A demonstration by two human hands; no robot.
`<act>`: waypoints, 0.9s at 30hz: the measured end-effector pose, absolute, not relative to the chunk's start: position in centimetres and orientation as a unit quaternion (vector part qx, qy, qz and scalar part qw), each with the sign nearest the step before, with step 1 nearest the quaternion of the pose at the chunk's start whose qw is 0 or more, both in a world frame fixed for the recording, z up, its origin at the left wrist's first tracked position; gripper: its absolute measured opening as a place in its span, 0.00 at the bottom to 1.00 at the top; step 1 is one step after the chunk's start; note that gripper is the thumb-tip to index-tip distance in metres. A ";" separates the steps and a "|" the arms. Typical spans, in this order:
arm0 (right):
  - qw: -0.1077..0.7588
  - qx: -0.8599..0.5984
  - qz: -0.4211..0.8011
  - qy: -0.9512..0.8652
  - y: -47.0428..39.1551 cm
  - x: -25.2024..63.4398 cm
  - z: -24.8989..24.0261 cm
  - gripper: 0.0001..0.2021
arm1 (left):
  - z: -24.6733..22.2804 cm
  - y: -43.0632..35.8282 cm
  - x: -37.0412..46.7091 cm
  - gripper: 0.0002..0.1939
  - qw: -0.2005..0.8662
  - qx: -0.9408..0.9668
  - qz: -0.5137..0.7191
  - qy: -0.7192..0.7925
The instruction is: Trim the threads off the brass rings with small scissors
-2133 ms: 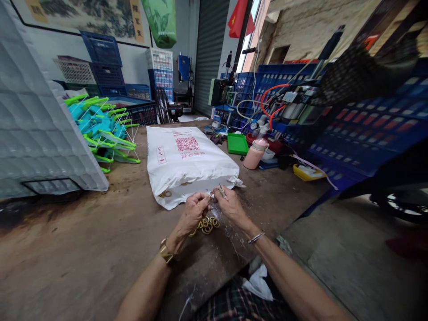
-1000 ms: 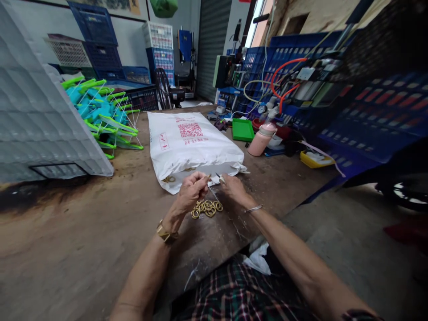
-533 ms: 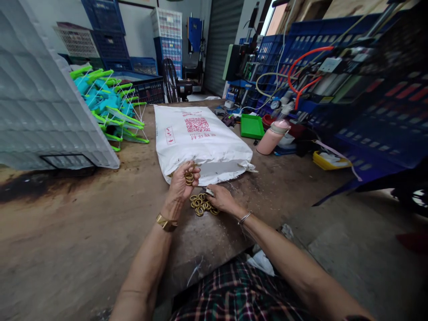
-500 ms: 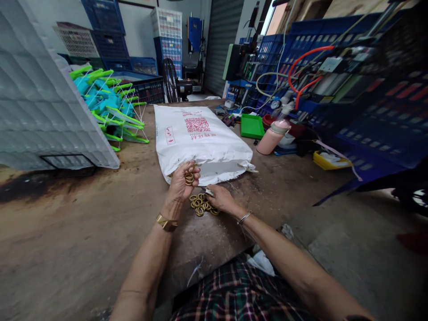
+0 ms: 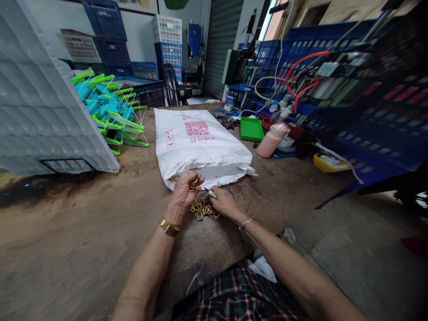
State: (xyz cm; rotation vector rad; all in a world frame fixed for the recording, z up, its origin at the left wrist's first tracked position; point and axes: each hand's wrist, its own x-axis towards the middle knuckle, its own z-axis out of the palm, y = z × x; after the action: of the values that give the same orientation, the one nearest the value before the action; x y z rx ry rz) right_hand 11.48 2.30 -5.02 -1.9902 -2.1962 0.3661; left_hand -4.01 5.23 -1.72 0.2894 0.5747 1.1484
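Note:
Several brass-coloured rings (image 5: 193,183) are held in my left hand (image 5: 183,191), its fingers curled round them at the near edge of a white sack (image 5: 207,147) with red print. My right hand (image 5: 225,203) is closed on a small tool (image 5: 211,193) with a pale handle and a dark tip, which points toward my left hand. Below and between the hands, a loose pile of brass-coloured rings (image 5: 202,209) lies on the brown table (image 5: 133,232). More rings show at the sack's near left corner.
Green and turquoise plastic pieces (image 5: 110,109) and a translucent ribbed panel (image 5: 50,111) stand at the left. Right of the sack are a green tray (image 5: 251,129), a pink bottle (image 5: 272,140) and a yellow tray (image 5: 331,164). Blue crates (image 5: 377,120) rise beyond.
My left hand has moved slightly right and nearer to me, with the rings in it. The tool in my right hand is now closer to my left fingers.

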 end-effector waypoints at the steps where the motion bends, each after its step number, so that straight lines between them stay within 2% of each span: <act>1: 0.099 -0.670 0.120 -0.726 2.4 11.7 -5.0 0.07 | -1.8 5.2 -3.9 0.07 0.788 0.144 0.532 0.275; 8: 0.271 -0.669 0.109 -0.683 2.5 12.8 -3.5 0.08 | -2.3 4.6 -2.6 0.12 0.751 0.217 0.511 0.357; 14: 0.300 -0.682 0.107 -0.658 2.2 12.4 -2.1 0.09 | -3.3 3.5 -1.0 0.21 0.751 0.347 0.451 0.335; 18: 0.341 -0.678 0.129 -0.638 2.2 12.2 -1.9 0.08 | -3.8 3.0 -0.3 0.17 0.704 0.424 0.450 0.349; 21: 0.361 -0.662 0.170 -0.634 2.1 12.2 -1.5 0.09 | -3.9 3.0 0.0 0.13 0.609 0.483 0.492 0.391; 24: 0.361 -0.642 0.224 -0.638 1.9 12.3 -0.7 0.11 | -4.1 3.1 0.1 0.09 0.501 0.546 0.529 0.413; 27: 0.346 -0.624 0.253 -0.653 1.9 12.3 -0.2 0.13 | -4.2 3.0 0.3 0.08 0.454 0.599 0.526 0.398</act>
State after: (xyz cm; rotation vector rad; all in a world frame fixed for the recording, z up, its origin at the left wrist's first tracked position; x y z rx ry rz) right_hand 12.32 1.89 -0.21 -1.6185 -1.6953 0.6562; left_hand 0.28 3.04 -4.19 1.4776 0.9832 1.2989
